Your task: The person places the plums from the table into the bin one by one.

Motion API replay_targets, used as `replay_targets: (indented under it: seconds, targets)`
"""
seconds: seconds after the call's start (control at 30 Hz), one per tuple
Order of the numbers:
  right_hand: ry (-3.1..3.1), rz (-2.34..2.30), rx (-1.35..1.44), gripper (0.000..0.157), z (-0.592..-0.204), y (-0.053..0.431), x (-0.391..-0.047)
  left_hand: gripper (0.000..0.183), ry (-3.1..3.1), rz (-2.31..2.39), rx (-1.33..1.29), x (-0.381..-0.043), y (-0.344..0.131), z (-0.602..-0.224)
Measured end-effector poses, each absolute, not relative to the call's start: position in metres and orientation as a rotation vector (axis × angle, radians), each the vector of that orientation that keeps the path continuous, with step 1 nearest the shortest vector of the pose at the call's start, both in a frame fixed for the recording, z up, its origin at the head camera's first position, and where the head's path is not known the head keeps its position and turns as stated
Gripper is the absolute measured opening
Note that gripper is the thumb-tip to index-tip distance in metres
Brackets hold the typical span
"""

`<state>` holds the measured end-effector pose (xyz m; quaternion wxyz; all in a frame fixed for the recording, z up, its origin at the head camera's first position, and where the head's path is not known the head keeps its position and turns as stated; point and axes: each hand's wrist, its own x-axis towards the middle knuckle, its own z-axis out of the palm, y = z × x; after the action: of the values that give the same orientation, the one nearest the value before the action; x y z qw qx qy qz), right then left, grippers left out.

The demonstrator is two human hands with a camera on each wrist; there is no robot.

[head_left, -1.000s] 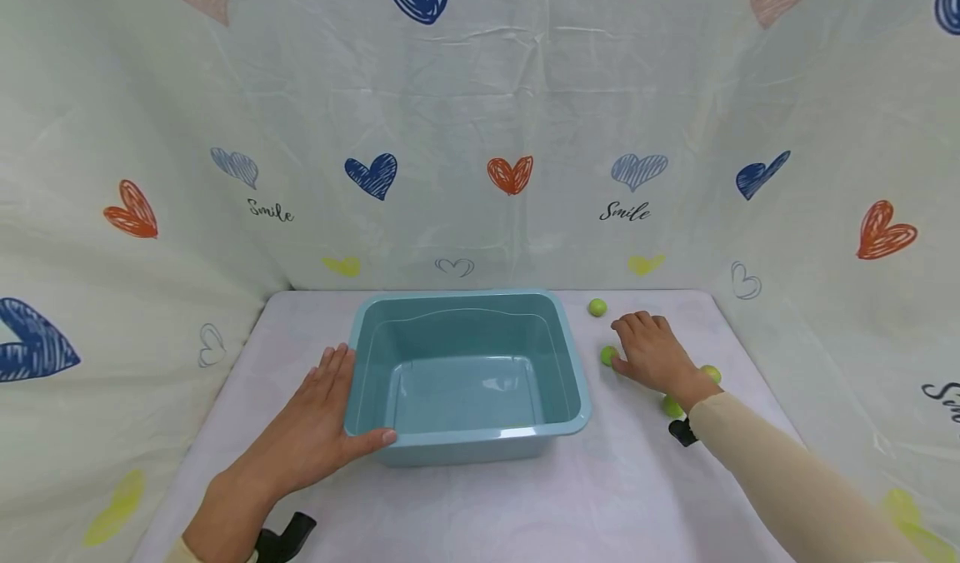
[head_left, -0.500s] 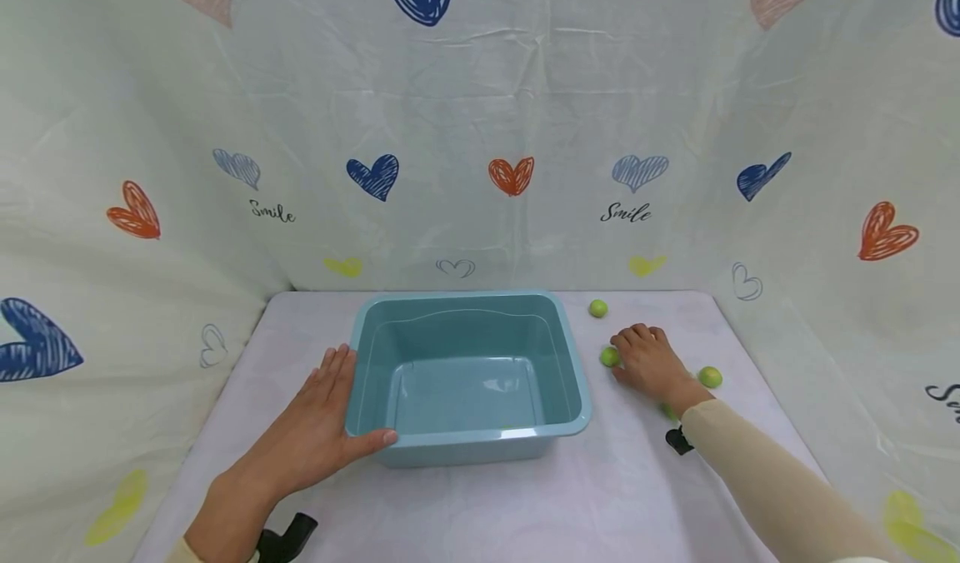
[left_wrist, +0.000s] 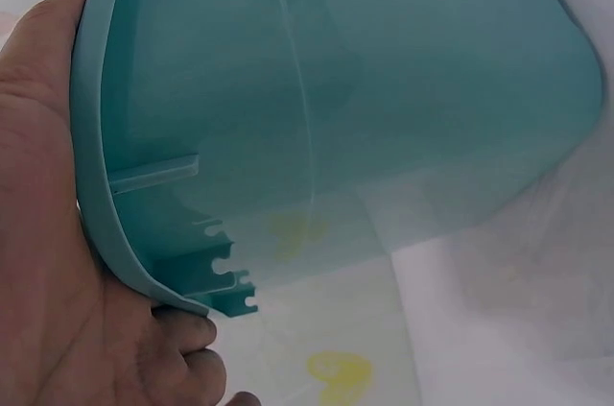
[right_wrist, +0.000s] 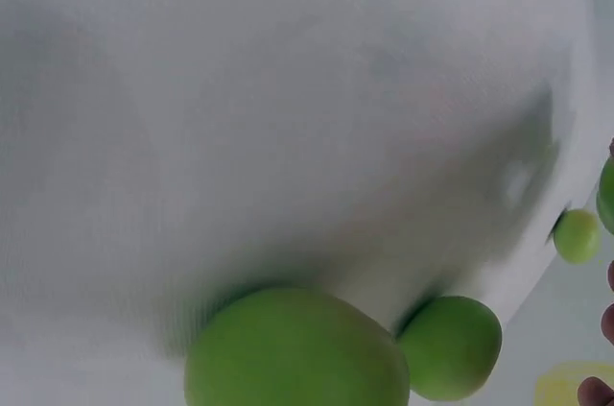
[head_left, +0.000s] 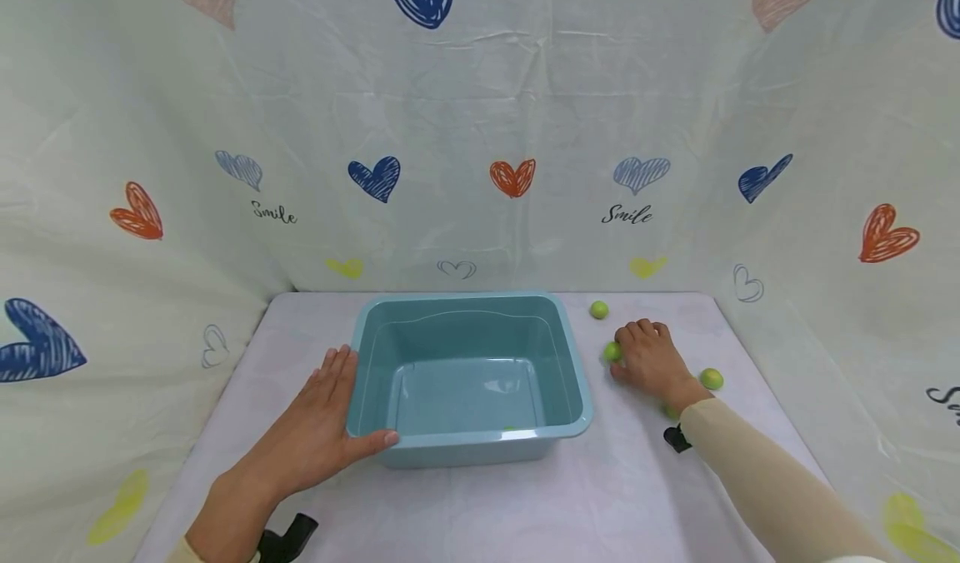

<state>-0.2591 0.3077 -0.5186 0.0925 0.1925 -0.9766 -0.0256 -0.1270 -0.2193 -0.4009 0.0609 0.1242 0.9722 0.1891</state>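
Note:
A pale blue-green plastic basin stands mid-table. My left hand rests on its near left corner, fingers straight along the left rim and thumb on the front rim. In the left wrist view the hand lies against the rim, beside the basin's outer wall. Right of the basin, my right hand pinches a small green lime between thumb and fingers. In the right wrist view this lime shows only at the right edge, by the fingertips.
One lime lies near the table's back edge, another right of my right wrist. A third lime is partly hidden under that wrist. A sliver of green shows inside the basin's front rim. Heart-printed sheeting encloses the white table.
My right hand has lowered and closed its fingers on the lime, which has now shifted slightly up in the head view. The left hand and basin hold their places.

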Motion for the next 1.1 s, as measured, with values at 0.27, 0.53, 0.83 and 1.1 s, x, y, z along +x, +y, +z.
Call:
replay_targets:
  seconds: [0.27, 0.53, 0.83, 1.1]
  targets:
    - [-2.857, -0.112, 0.549, 0.040, -0.505, 0.313, -0.262, 0.132, 2.946, 0.574, 0.393, -0.127, -0.220, -0.401]
    - [-2.887, -0.111, 0.527, 0.041, -0.496, 0.312, -0.261, 0.132, 2.948, 0.583, 0.405, -0.127, -0.220, -0.401]
    - [-2.843, -0.145, 0.507, 0.041, -0.467, 0.312, -0.267, 0.134, 2.958, 0.546, 0.409, -0.128, -0.220, -0.402]
    - [-2.744, -0.051, 0.581, 0.040, -0.413, 0.293, -0.279, 0.133, 2.977, 0.477, 0.423, -0.127, -0.218, -0.398]
